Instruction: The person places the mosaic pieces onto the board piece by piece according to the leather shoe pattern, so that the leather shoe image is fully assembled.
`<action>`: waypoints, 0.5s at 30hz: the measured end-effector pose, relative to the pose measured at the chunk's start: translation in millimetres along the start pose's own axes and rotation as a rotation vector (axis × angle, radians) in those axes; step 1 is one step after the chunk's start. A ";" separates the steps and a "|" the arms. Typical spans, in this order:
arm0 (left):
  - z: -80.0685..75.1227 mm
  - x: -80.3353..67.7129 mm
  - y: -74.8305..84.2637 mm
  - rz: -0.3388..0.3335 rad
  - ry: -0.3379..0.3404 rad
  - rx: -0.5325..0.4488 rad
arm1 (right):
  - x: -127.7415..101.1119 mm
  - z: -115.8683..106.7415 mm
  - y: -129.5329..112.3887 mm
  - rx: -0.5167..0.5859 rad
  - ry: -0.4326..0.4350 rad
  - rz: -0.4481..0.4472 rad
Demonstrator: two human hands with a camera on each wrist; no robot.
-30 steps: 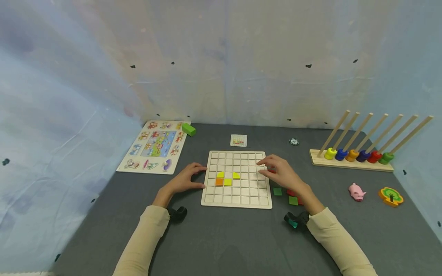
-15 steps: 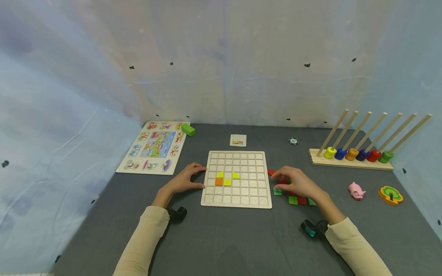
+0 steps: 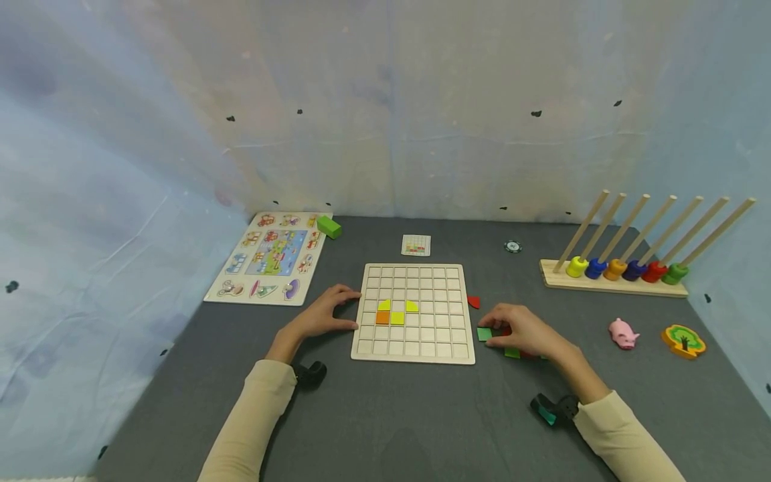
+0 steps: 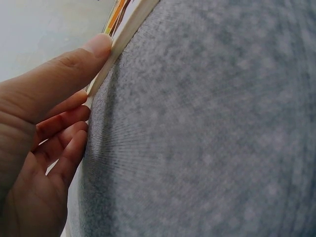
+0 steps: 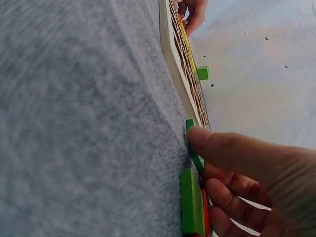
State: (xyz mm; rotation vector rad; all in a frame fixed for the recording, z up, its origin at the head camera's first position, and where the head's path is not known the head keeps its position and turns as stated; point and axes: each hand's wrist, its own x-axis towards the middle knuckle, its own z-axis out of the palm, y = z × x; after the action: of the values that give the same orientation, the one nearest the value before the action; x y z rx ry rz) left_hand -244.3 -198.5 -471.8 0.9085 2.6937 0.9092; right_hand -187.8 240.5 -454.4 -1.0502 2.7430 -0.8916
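Watching the feed here: right hand [image 3: 523,333] is down on the tabletop just off the right edge of the grid board [image 3: 413,312], thumb and fingers pinching the green tile [image 3: 484,334] out of the loose green and red tiles there. The wrist view backs that up, with the thumb [image 5: 217,143] sitting right on the tile edge.

Left hand [image 3: 325,313] lies flat against the board's left edge with its fingers straight, bracing it and gripping nothing. The board already has two yellow pieces [image 3: 398,311] and an orange tile [image 3: 382,318] left of its middle.

So I'd call this the pickup step. Next up, I reckon, is lifting the tile clean and dropping it squarely into a free cell without nudging its neighbours.

A lone red piece [image 3: 474,302] sits by the same edge.
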 end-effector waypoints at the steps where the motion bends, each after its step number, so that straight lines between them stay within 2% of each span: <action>1: 0.2 -0.1 -0.3 0.000 0.000 -0.001 | -0.3 0.3 0.4 -0.004 0.001 -0.002; 10: 1.0 0.2 -0.5 0.002 0.002 0.002 | 1.3 0.4 -1.5 -0.028 0.038 -0.016; 15: 0.4 0.1 0.7 -0.004 0.005 0.001 | 13.1 2.7 -10.8 0.003 0.092 -0.062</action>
State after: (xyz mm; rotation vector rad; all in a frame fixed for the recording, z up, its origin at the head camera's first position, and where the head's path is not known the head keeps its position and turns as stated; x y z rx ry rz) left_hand -243.9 -197.8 -471.7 0.9026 2.6992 0.9106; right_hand -190.7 224.5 -449.0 -1.1275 2.7957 -0.9759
